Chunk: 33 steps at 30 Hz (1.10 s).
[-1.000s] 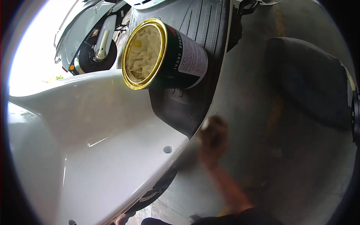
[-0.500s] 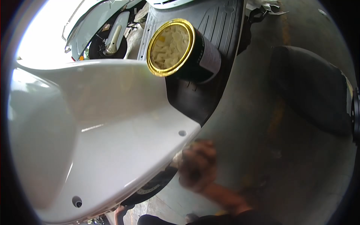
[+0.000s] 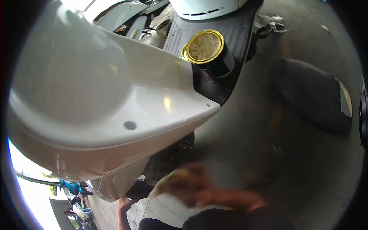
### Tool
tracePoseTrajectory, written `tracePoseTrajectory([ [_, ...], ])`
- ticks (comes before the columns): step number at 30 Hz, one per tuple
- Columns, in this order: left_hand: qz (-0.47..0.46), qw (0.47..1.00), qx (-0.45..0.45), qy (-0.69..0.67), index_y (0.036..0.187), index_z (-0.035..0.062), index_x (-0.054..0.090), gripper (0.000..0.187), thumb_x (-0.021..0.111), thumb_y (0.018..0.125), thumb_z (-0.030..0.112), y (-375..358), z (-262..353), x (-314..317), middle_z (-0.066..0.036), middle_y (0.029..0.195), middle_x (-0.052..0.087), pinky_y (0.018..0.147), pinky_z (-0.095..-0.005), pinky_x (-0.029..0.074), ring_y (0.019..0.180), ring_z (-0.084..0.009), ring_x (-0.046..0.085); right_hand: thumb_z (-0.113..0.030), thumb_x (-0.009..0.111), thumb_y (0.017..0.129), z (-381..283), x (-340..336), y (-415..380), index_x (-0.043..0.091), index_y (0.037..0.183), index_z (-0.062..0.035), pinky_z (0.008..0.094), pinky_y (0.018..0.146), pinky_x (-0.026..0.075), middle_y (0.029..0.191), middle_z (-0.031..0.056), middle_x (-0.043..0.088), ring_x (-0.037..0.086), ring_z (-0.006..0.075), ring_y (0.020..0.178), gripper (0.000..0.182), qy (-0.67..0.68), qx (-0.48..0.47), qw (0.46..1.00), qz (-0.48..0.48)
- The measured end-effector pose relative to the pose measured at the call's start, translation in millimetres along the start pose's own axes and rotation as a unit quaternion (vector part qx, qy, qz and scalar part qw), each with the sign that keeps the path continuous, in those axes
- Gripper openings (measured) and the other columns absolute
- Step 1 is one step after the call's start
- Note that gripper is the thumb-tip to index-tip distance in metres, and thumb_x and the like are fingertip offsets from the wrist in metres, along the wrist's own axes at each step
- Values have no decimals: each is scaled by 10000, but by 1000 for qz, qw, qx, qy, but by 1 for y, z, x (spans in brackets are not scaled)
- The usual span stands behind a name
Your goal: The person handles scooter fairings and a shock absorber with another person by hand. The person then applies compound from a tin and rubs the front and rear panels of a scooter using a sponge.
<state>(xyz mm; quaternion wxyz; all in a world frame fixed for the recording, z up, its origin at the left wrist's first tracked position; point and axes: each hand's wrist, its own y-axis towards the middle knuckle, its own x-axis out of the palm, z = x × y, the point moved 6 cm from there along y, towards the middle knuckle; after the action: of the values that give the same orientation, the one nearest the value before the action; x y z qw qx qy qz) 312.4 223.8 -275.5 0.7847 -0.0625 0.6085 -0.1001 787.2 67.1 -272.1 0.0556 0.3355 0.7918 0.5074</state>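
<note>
A glossy white scooter body panel (image 3: 153,115) with two round holes fills the left and middle of the view. Below its lower edge, my right hand (image 3: 188,184) is smeared by motion; its fingers and anything in them cannot be made out. My left hand (image 3: 124,203) is at the bottom, against a black part (image 3: 140,190) under the panel, with its fingers mostly hidden. On the black ribbed footboard (image 3: 176,32) stands a dark open tin (image 3: 222,65) with a gold rim, holding a pale, lumpy paste.
A black scooter seat (image 3: 310,96) lies on the grey floor at the right. Crumpled pale scraps (image 3: 272,23) are near the footboard's far end. Another scooter (image 3: 124,17) shows at the top left, and several parked motorbikes (image 3: 78,203) at the lower left.
My view has shifted: the panel's underside and the parked motorbikes now show, and the tin appears smaller and farther right. My right hand, a closed fist before, is lower and slightly left.
</note>
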Motion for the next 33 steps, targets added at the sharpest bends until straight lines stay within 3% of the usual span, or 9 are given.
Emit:
tracePoseTrajectory([
  [1, 14, 1000, 21, 12, 1287, -1, 549, 870, 951, 543, 203, 0, 22, 0, -132, 1285, 593, 1088, -371, 410, 1237, -260, 542, -60, 702, 833, 36, -18, -21, 676, 1160, -26, 369, 854, 523, 1097, 112, 631, 612, 231, 968, 330, -47, 158, 980, 115],
  [3, -45, 999, 18, -24, 1256, -11, 575, 849, 943, 514, 174, 4, 29, 10, -123, 1226, 636, 1043, -375, 451, 1168, -248, 590, -178, 616, 1003, 103, -50, -70, 559, 1204, 18, 341, 882, 483, 1079, 99, 604, 578, 172, 1001, 286, -34, 447, 841, 303],
  [6, -72, 992, 17, -100, 1212, -14, 609, 772, 914, 522, 148, 5, 40, 13, -113, 1172, 668, 1008, -380, 482, 1108, -241, 625, -212, 596, 1023, 130, -30, -42, 553, 1192, 18, 318, 913, 459, 1080, 89, 590, 568, 177, 1015, 289, 50, 438, 833, 335],
  [8, -70, 993, 8, -92, 1220, -12, 604, 784, 914, 518, 151, 5, 29, 12, -115, 1177, 667, 1010, -384, 483, 1113, -245, 625, -203, 590, 1028, 116, -18, -30, 552, 1171, 33, 321, 932, 450, 1101, 101, 594, 566, 182, 1034, 279, 11, 363, 842, 398],
  [14, -58, 989, 45, -129, 1265, -5, 574, 869, 931, 498, 193, 7, 30, 15, -137, 1193, 666, 1013, -403, 491, 1135, -266, 624, -121, 631, 986, 39, 18, 34, 607, 1068, 60, 390, 879, 493, 1104, 170, 600, 594, 258, 993, 200, -165, 120, 919, 337],
  [19, -22, 984, 103, -143, 1248, -8, 593, 835, 897, 507, 228, 0, 57, 2, -184, 1152, 677, 940, -402, 519, 1083, -307, 642, -61, 653, 942, -20, 54, 86, 645, 1052, 56, 402, 812, 495, 1048, 187, 632, 598, 290, 940, 160, -211, -21, 927, 310],
  [21, -28, 987, 117, -106, 1363, 3, 488, 1045, 956, 472, 287, -2, 59, 1, -180, 1310, 590, 1026, -411, 483, 1221, -320, 575, -44, 671, 914, -36, 68, 99, 671, 1056, 50, 402, 792, 474, 989, 171, 660, 593, 294, 906, 171, -259, -91, 919, 284],
  [25, -54, 978, 89, -183, 1400, 7, 445, 1104, 954, 461, 287, -7, 66, 2, -187, 1356, 554, 1029, -415, 481, 1252, -330, 548, -34, 681, 895, -67, 78, 140, 687, 1038, 28, 405, 802, 469, 999, 132, 667, 598, 292, 904, 156, -280, -150, 919, 235],
  [33, 2, 980, 114, -161, 1231, -13, 589, 902, 924, 496, 389, -7, 50, 12, -231, 1151, 661, 904, -471, 526, 1074, -404, 636, -76, 720, 810, -104, 151, 129, 742, 1027, -108, 420, 858, 402, 1035, 29, 662, 560, 241, 962, 221, -461, -250, 826, -207],
])
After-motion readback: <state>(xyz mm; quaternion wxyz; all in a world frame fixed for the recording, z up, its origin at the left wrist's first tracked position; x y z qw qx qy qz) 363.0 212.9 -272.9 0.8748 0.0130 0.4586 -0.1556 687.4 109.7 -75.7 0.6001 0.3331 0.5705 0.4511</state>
